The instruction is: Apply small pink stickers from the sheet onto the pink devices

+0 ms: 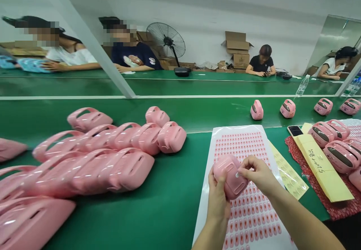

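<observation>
Green bench (158,212) running left to right, with a green belt (197,108) beyond it and seated people along the far side before a white wall. Left hand (218,201) wrapped around the lower end of a pink shell (229,176), gripping it from beneath, thumb on its near side. Shell held above a white sticker sheet (242,144), near the sheet's middle; long axis tilted, running from upper left down to lower right, slotted face turned toward the right hand. Right hand (258,174) pinched shut, fingertips (241,171) touching the shell's face at a small pale spot; whether a sticker sits between them, cannot tell. Heaped to the left, a pile of shells (113,156), overlapping, mostly lying lengthwise left to right. On the right, finished units (335,144) with dark fronts on a red mat (318,189), beside a yellow slip (324,167) and a phone (295,130). Four more units (287,108) spaced apart along the belt.
</observation>
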Demonstrator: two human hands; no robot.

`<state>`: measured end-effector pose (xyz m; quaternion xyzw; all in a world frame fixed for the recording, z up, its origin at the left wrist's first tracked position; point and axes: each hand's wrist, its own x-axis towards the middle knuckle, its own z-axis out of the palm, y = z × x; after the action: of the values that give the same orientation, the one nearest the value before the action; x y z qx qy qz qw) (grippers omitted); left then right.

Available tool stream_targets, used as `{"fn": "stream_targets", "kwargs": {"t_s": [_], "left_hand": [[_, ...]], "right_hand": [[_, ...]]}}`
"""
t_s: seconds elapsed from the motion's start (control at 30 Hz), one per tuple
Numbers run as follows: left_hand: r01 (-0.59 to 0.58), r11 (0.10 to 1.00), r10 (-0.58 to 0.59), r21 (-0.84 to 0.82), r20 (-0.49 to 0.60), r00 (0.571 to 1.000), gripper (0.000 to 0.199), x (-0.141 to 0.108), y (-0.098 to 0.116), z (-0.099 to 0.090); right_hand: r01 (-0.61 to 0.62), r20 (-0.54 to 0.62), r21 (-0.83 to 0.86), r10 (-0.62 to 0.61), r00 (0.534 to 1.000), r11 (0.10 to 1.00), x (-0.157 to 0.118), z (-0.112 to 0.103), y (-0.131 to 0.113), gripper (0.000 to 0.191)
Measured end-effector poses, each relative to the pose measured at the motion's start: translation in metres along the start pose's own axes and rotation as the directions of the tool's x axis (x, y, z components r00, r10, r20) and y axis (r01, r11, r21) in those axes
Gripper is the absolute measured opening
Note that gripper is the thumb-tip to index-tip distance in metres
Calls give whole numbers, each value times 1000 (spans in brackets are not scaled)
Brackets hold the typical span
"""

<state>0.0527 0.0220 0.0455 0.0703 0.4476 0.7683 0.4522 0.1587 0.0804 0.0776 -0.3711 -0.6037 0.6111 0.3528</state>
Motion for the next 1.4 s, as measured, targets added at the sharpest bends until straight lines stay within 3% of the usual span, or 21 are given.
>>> {"fn": "stream_targets", "kwargs": {"t_s": [0.47, 0.83, 1.13, 1.4], "left_hand": [[21, 998, -25, -57, -65, 998, 37, -16, 2, 2], [7, 998, -11, -60, -64, 998, 34, -15, 2, 1], [15, 998, -19, -60, -76, 997, 35, -14, 3, 2], [23, 998, -25, -64, -34, 999, 41, -11, 0, 0]], "right_hand": [[48, -85, -63, -53, 995, 997, -4, 9, 10, 17], [99, -154, -122, -117, 981, 988, -5, 16, 10, 10], [117, -128, -135, -134, 983, 984, -6, 15, 11, 11], [210, -175, -143, -234, 956, 967, -8, 22, 13, 14]]}}
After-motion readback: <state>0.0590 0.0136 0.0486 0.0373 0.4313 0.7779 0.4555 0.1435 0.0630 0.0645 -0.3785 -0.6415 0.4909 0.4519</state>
